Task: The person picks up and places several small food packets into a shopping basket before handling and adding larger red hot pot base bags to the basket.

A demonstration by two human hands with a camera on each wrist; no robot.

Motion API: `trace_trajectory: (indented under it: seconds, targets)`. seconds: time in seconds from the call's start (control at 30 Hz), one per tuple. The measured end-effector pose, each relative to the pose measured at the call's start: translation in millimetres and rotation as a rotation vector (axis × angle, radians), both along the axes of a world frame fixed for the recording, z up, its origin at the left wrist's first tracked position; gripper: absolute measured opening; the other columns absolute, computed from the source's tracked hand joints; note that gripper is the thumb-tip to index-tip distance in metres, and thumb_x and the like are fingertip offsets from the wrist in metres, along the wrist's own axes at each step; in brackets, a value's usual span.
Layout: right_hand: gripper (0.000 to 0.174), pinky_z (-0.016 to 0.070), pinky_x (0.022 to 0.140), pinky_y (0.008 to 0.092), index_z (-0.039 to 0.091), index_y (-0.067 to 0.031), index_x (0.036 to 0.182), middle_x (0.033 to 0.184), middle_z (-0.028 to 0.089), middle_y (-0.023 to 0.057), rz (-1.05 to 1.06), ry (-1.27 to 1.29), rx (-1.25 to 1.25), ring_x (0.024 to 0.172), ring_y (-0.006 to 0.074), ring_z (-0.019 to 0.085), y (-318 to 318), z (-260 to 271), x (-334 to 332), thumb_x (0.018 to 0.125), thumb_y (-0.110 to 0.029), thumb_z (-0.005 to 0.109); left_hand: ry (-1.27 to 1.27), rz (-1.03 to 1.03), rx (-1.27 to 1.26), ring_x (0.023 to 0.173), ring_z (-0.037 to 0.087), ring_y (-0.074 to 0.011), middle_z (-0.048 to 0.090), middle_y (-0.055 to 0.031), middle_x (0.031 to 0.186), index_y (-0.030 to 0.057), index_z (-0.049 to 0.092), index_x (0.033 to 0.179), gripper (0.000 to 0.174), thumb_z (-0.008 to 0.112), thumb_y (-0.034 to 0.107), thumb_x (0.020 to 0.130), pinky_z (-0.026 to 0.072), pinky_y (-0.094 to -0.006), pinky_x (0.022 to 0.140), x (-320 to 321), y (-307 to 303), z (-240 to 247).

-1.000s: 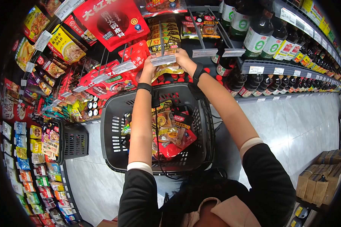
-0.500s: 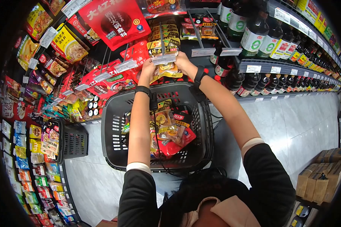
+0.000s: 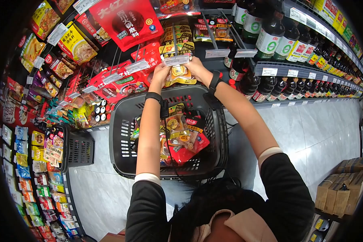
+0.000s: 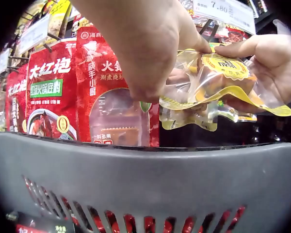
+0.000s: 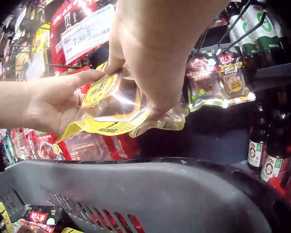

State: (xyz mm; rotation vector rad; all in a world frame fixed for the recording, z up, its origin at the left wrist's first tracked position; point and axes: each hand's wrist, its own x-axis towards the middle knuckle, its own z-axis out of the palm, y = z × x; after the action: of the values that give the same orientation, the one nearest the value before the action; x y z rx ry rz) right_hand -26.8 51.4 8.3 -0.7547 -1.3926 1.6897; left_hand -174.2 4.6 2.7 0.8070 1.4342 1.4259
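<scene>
A price tag [image 3: 176,60] hides part of the yellow-edged pouch [image 3: 181,74]; the left forearm [image 3: 149,137] covers part of the basket [image 3: 118,117]; print on the lower bottles [image 3: 266,86] at right is too small to read.

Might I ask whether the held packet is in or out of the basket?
Out: left hand and right hand hold the packet beyond the basket's rim.

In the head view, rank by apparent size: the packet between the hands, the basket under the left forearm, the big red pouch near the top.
1. Basket
2. Red pouch
3. Packet, partly covered by a label holder
</scene>
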Motion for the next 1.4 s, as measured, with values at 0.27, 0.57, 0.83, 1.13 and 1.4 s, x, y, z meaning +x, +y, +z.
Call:
trace_trajectory:
  seconds: [0.27, 0.57, 0.83, 1.13, 1.4]
  targets:
    - [0.029, 0.0499, 0.07, 0.029, 0.053, 0.003, 0.105, 0.099, 0.059, 0.0117, 0.012, -0.029, -0.075, 0.084, 0.0178, 0.06, -15.5, 4.4, 7.8, 0.078, -0.007, 0.06, 0.046, -0.059, -0.041, 0.064, 0.056, -0.0096, 0.059, -0.0046, 0.081, 0.0006, 0.054, 0.096, 0.026, 0.062, 0.019, 0.079, 0.0435, -0.0207, 0.051, 1.3, -15.0, 4.6]
    - [0.032, 0.0496, 0.071, 0.029, 0.052, 0.0048, 0.104, 0.097, 0.06, 0.0121, 0.086, 0.032, -0.118, 0.084, 0.0173, 0.06, -35.1, 16.8, 17.9, 0.08, -0.014, 0.061, -0.127, -0.135, 0.003, 0.074, 0.058, -0.0095, 0.058, -0.0013, 0.087, 0.0054, 0.052, 0.104, 0.033, 0.063, 0.024, 0.078, 0.0474, -0.0214, 0.061, 11.9, -39.6, 19.9]
    - [0.029, 0.0491, 0.072, 0.0276, 0.053, 0.0007, 0.105, 0.098, 0.06, 0.0091, 0.118, 0.072, -0.122, 0.085, 0.0155, 0.06, -52.7, 19.7, 22.9, 0.081, -0.014, 0.061, -0.217, -0.127, 0.015, 0.081, 0.059, -0.0128, 0.059, -0.0027, 0.091, 0.0059, 0.054, 0.101, 0.034, 0.067, 0.026, 0.076, 0.0501, -0.0257, 0.068, 18.4, -54.2, 15.3]
    - [0.026, 0.0489, 0.072, 0.027, 0.054, 0.0004, 0.104, 0.098, 0.06, 0.0088, 0.153, 0.009, -0.142, 0.085, 0.0148, 0.06, -74.0, 26.7, 32.0, 0.082, -0.013, 0.059, -0.319, -0.21, 0.021, 0.087, 0.059, -0.0143, 0.059, -0.0057, 0.098, 0.0037, 0.052, 0.107, 0.034, 0.061, 0.024, 0.081, 0.0497, -0.025, 0.072, 28.3, -84.9, 24.3]
    - [0.019, 0.0478, 0.057, 0.0238, 0.059, -0.0016, 0.097, 0.086, 0.063, 0.0057, 0.178, 0.036, -0.13, 0.071, 0.0113, 0.06, -128.0, 30.8, 24.3, 0.08, -0.011, 0.059, -0.324, -0.183, -0.086, 0.08, 0.06, -0.012, 0.059, -0.0036, 0.092, 0.0073, 0.051, 0.108, 0.035, 0.058, 0.03, 0.083, 0.0517, -0.0256, 0.065, 23.0, -138.6, 19.8]
